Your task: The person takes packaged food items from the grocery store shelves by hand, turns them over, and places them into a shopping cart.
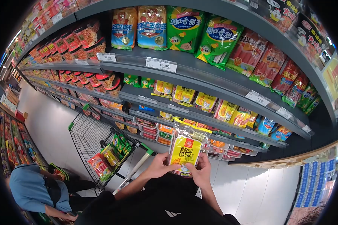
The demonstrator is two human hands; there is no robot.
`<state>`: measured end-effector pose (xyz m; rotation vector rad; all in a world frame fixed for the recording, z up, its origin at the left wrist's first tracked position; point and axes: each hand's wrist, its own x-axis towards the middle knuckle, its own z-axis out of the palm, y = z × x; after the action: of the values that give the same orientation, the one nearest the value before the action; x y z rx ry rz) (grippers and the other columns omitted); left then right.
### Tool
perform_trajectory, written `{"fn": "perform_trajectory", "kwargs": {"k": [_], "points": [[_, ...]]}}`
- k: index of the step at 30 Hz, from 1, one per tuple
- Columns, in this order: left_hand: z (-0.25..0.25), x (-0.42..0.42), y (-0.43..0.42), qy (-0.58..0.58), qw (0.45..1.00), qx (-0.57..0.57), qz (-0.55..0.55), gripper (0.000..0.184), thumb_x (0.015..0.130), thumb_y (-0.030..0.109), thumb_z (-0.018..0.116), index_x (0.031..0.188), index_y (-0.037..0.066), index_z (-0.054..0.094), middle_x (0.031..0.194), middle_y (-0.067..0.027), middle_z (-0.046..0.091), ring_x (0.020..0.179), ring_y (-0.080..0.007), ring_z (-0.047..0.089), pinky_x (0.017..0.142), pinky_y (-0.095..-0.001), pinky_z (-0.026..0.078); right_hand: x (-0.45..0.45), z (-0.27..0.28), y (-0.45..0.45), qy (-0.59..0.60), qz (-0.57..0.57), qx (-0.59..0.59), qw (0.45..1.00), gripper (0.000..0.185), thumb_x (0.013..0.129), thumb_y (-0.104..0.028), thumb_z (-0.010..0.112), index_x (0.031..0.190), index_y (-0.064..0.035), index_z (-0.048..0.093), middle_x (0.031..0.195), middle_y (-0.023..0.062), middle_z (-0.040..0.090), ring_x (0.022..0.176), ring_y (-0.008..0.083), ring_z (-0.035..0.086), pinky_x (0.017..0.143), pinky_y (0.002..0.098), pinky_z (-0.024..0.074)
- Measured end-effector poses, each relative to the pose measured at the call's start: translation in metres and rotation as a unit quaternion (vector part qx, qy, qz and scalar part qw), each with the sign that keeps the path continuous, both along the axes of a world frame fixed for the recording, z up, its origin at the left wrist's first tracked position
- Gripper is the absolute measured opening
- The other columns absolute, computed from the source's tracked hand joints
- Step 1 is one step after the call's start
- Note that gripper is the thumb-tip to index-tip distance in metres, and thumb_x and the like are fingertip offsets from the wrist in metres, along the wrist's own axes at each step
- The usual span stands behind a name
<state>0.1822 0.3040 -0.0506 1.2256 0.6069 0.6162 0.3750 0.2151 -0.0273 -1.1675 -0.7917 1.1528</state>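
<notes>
Between both hands I hold a yellow-labelled clear plastic food packet (187,148) upright in front of my chest. My left hand (159,165) grips its lower left edge, the thumb lying over the front. On the lower right side, my right hand (201,168) is closed around the edge, its thumb also on the front. What is inside the packet is mostly hidden by its label. Similar yellow packets (184,94) stand on the shelf beyond it.
A wire shopping cart (82,135) with several bagged goods (110,155) stands to my left. Store shelves (214,80) with packaged food curve across the front. A person in a blue shirt (33,187) is at the lower left. Stacked blue-and-white packs (315,180) stand at right.
</notes>
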Motion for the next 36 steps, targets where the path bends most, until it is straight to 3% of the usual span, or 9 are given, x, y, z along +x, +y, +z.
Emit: {"fn": "perform_trajectory", "kwargs": {"k": [5,8,11,18,19,21,26,27,36], "points": [[0.004,-0.005,0.001,0.016,1.0,0.006,0.009,0.037,0.091,0.01,0.082,0.122,-0.004,0.067,0.107,-0.0045,0.075,0.094,-0.0104,0.068,0.083,-0.0287,0.056,-0.01,-0.004,0.0,-0.005,-0.015,-0.016,1.0,0.042,0.094,0.002,0.074,0.129,0.0006,0.051,0.121,0.0136,0.07,0.109,0.018,0.068,0.091,0.0316,0.0553],[0.03,-0.004,0.003,0.143,0.984,0.099,0.041,0.04,0.087,0.016,0.086,0.117,-0.004,0.069,0.093,-0.006,0.077,0.077,-0.0141,0.072,0.072,-0.0302,0.059,-0.017,0.007,0.003,-0.085,-0.063,-0.016,0.994,0.055,0.095,-0.001,0.073,0.141,0.001,0.043,0.137,0.0176,0.06,0.12,0.0233,0.064,0.092,0.0348,0.0557],[0.039,0.007,0.007,0.13,0.937,0.299,0.124,0.041,0.083,0.021,0.089,0.111,-0.003,0.069,0.08,-0.0095,0.076,0.059,-0.0212,0.071,0.063,-0.0342,0.059,-0.016,0.004,0.004,-0.113,-0.043,0.001,0.993,0.068,0.097,-0.002,0.07,0.153,0.0001,0.031,0.151,0.0206,0.046,0.131,0.029,0.057,0.097,0.0379,0.0547],[0.079,0.011,0.001,0.224,0.933,0.28,-0.04,0.062,0.082,0.024,0.088,0.134,0.001,0.062,0.116,-0.0172,0.069,0.101,-0.0299,0.072,0.082,-0.0359,0.06,-0.015,-0.015,0.009,-0.03,-0.054,0.066,0.996,0.073,0.103,-0.012,0.062,0.161,-0.0016,0.019,0.157,0.02,0.038,0.141,0.0279,0.046,0.111,0.0447,0.0437],[0.081,0.013,0.0,0.191,0.939,0.279,-0.064,0.064,0.083,0.023,0.087,0.137,0.003,0.06,0.123,-0.0171,0.065,0.108,-0.0297,0.07,0.084,-0.0362,0.06,-0.011,-0.021,0.01,-0.056,-0.065,0.024,0.996,0.069,0.108,-0.026,0.057,0.161,-0.0018,0.02,0.155,0.0171,0.04,0.139,0.0263,0.046,0.113,0.0444,0.0413],[0.077,0.013,0.001,0.154,0.933,0.31,-0.095,0.066,0.085,0.02,0.085,0.144,0.007,0.058,0.136,-0.0143,0.057,0.119,-0.0284,0.064,0.089,-0.0372,0.06,-0.002,-0.024,0.006,0.066,-0.081,0.018,0.994,0.069,0.109,-0.034,0.053,0.161,-0.0026,0.021,0.153,0.0152,0.042,0.137,0.0263,0.048,0.112,0.0433,0.0424],[0.071,0.015,-0.001,0.075,0.944,0.318,-0.043,0.061,0.085,0.011,0.082,0.142,0.005,0.061,0.115,-0.0124,0.066,0.103,-0.0237,0.068,0.088,-0.0349,0.057,0.009,-0.015,-0.011,0.33,-0.036,0.0,0.943,0.077,0.107,-0.061,0.034,0.156,-0.0028,0.039,0.139,0.0189,0.059,0.121,0.031,0.063,0.106,0.0471,0.0499],[0.067,0.015,0.0,0.052,0.951,0.303,-0.032,0.059,0.085,0.01,0.082,0.141,0.004,0.062,0.11,-0.0119,0.067,0.1,-0.0229,0.068,0.088,-0.0342,0.056,0.012,-0.024,-0.011,0.426,0.014,0.075,0.901,0.086,0.102,-0.069,0.029,0.152,-0.0006,0.046,0.139,0.0234,0.061,0.12,0.0356,0.066,0.102,0.0507,0.0537],[0.059,0.017,0.002,0.025,0.939,0.343,0.009,0.05,0.087,0.004,0.078,0.135,0.001,0.065,0.101,-0.0109,0.068,0.089,-0.0203,0.069,0.082,-0.0312,0.056,0.007,-0.014,-0.01,0.521,0.056,0.132,0.841,0.095,0.096,-0.073,0.03,0.151,0.0032,0.045,0.144,0.0269,0.057,0.119,0.0417,0.067,0.098,0.0518,0.0575]]}}
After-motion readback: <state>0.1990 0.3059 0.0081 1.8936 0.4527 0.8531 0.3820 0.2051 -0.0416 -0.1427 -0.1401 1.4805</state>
